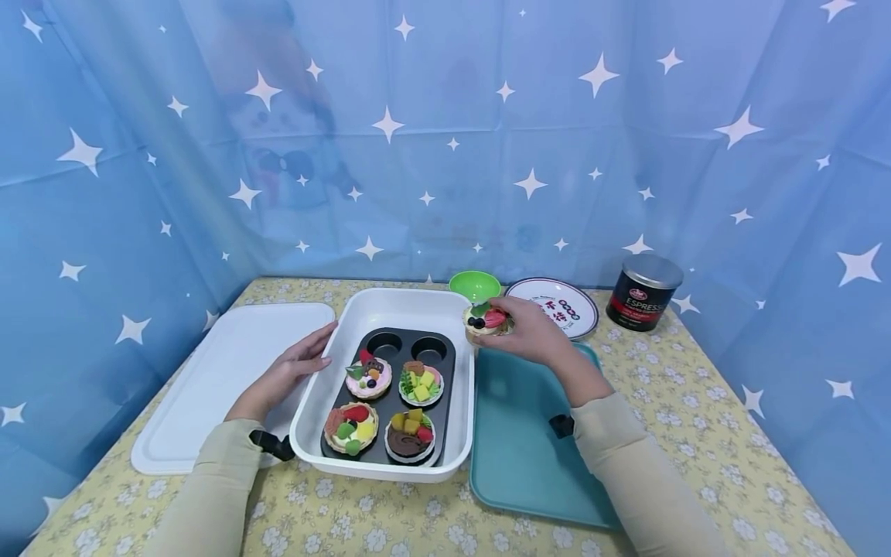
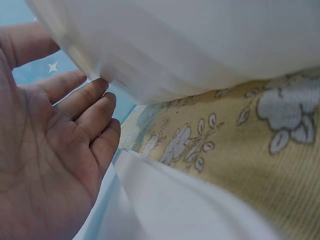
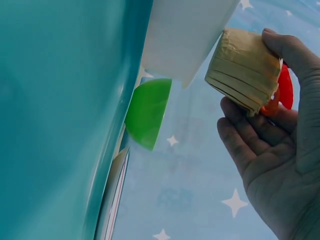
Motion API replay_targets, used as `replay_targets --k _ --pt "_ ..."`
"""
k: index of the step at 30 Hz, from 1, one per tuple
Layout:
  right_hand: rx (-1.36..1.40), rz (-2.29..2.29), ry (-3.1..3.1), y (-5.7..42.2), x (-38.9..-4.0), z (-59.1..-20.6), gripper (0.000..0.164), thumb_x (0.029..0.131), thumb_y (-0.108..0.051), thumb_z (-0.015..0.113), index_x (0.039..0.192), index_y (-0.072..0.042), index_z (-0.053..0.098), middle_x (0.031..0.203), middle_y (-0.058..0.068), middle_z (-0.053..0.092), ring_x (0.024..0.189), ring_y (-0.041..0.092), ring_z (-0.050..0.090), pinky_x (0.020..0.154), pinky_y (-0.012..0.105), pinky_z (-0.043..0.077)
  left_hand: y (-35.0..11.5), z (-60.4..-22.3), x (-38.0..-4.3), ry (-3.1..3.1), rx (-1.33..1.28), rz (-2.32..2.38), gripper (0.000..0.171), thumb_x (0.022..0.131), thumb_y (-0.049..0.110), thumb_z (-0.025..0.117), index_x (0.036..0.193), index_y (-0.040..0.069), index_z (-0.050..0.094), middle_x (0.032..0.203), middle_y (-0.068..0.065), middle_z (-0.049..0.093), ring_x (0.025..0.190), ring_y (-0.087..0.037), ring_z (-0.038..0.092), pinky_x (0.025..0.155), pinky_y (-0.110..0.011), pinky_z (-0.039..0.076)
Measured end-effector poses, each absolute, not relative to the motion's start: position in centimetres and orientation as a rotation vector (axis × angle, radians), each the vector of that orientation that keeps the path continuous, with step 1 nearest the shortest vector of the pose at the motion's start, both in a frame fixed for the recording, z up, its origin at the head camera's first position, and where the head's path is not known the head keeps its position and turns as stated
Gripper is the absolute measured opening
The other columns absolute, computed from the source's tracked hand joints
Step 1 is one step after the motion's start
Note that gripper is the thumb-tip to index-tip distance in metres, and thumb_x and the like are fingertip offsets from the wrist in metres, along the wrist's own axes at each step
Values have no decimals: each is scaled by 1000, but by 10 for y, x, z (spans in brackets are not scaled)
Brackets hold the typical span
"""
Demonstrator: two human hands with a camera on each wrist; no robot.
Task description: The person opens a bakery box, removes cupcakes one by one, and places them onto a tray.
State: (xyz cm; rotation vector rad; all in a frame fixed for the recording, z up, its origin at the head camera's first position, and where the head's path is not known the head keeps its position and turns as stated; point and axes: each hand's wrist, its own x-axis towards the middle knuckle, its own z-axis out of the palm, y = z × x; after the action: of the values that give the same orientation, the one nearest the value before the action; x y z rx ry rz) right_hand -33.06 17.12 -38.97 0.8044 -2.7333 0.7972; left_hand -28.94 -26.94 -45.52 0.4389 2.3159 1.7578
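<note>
My right hand [image 1: 532, 331] pinches a toy fruit tart [image 1: 487, 318], with berries and a strawberry on top, near the right rim of a white plastic bin [image 1: 313, 433]. In the right wrist view, the thumb and fingers hold the tart's pleated tan cup [image 3: 245, 67] from opposite sides. My left hand [image 1: 291, 373] rests at the bin's left side, its nearly straight fingertips [image 2: 102, 85] against the outer wall. Inside the bin lies a dark muffin pan [image 1: 383, 393]. Several toy tarts, including a chocolate one [image 1: 409, 441], sit in its near cups; the two far cups [image 1: 428, 350] are bare.
Left of the bin lies a white lid [image 1: 223, 371]. A teal tray [image 1: 529, 441] lies to the right, under my right forearm. Behind stand a green bowl [image 1: 475, 285], a white plate with red print [image 1: 581, 305] and a black espresso can [image 1: 640, 298]. A flowered cloth [image 1: 696, 433] covers the table.
</note>
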Motion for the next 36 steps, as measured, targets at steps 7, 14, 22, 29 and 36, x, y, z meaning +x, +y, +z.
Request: replay_targets --k 7,14,22,29,36 --pt "772 822 -2748 183 -330 -390 64 82 -48 81 133 -12 63 110 3 66 96 20 61 80 41 55 -270 -455 -290 2318 432 1756 67 103 17 52 163 23 21 167 -5 19 153 -33 14 119 -62 10" --pt "705 840 -2789 194 -335 -397 72 82 -51 81 139 -14 60 119 5 66 102 22 63 83 44 54 -270 -455 -290 2330 421 1750 68 103 19 53 162 24 22 167 -5 20 153 -33 15 119 -62 11" --pt "699 845 -2806 202 -341 -408 65 83 -43 82 136 -10 61 116 8 66 100 24 63 83 45 53 -270 -456 -290 2309 438 1763 68 103 18 53 163 23 21 167 -6 20 152 -34 15 119 -61 12" --pt "681 856 -2846 202 -343 -415 66 85 -39 81 138 -9 59 120 11 65 103 26 61 85 46 52 -270 -455 -290 2301 442 1772 68 103 17 53 162 24 22 167 -5 20 153 -33 15 119 -61 11" --pt "676 859 -2867 206 -347 -420 66 84 -41 81 137 -9 59 118 10 65 100 24 61 84 44 52 -271 -456 -290 2289 451 1781 68 103 17 53 162 24 22 167 -6 20 152 -34 17 119 -61 13"
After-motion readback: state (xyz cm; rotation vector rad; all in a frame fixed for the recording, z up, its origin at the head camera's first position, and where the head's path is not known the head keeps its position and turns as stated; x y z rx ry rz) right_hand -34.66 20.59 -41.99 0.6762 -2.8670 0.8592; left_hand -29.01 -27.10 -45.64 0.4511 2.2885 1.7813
